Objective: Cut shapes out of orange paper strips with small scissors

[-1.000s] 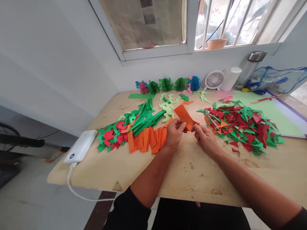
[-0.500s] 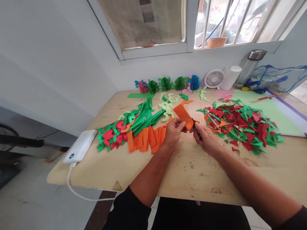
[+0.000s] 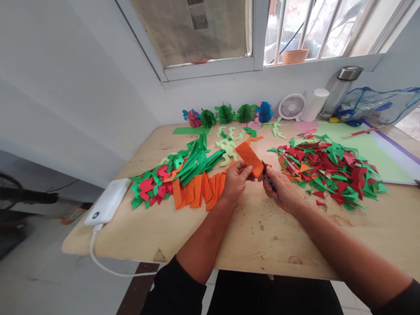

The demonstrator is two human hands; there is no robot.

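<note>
Fingers of the left hand (image 3: 234, 181) pinch the orange paper (image 3: 248, 153) at its near end, thumb on top; from their tips the paper slants away toward the far left, and the faint drawn lines on it are too small to follow. Right of it, the right hand (image 3: 280, 188) is closed around dark scissors (image 3: 272, 185), blades at the paper's right edge; how wide they stand, I cannot tell.

At the left end of the table (image 3: 131, 236) lies a white power bank (image 3: 110, 199), its dark round mark too small to read. Next come red and green cutouts (image 3: 152, 187), then green folded strips (image 3: 203, 163), with orange folded pieces (image 3: 197, 193) on their near side. Dark printed blocks on the covered window pane (image 3: 223, 35) are too blurred to read. Pale green cutouts (image 3: 228, 148) lie just left of the orange paper. Farther right stands a white fan (image 3: 292, 106), then a heap of red and green scraps (image 3: 334, 170) spreads out, with a bottle (image 3: 339, 92) beyond.
</note>
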